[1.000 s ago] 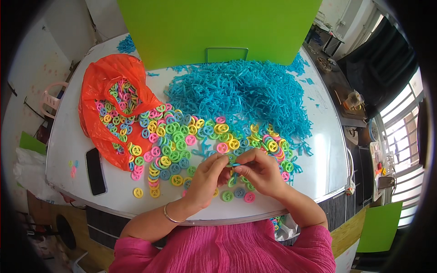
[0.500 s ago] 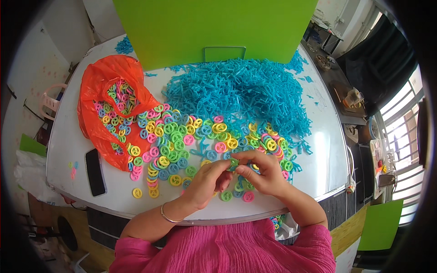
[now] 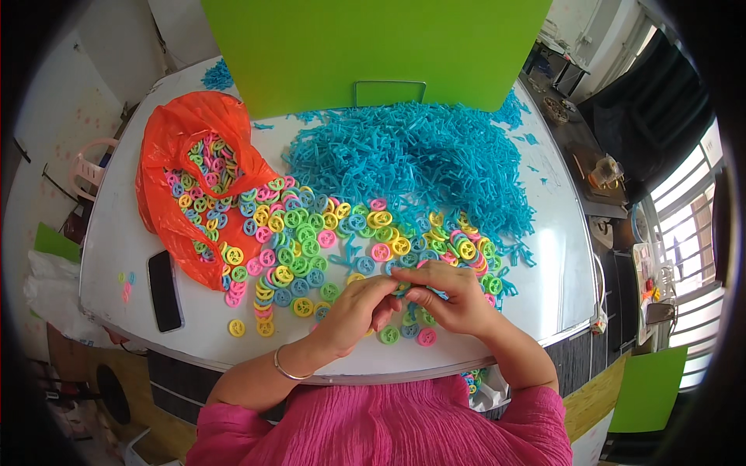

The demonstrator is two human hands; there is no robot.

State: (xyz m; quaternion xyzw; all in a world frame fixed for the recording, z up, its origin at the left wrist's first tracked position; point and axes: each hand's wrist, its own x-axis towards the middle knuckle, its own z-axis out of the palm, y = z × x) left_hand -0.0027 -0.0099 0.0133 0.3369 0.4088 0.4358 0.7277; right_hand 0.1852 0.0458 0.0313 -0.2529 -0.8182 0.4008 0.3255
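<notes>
My left hand and my right hand meet over the near middle of the white table. Fingers of both are closed around a small plastic wheel, mostly hidden by the fingertips. Around and beyond them lie many loose plastic wheels in green, yellow, pink and blue, some overlapping in stacks. Farther back spreads a big heap of blue plastic pieces, thin and stick-like. An orange-red plastic bag at the left lies open, with more wheels inside.
A black phone lies by the left table edge, near a few tiny coloured pieces. Behind the heap stands a large green panel with a wire handle. A cluttered dark counter runs along the right.
The green wheel between my fingertips is more covered now, as my right fingers have closed down over it. The whole view has shifted slightly; the table items stay put.
</notes>
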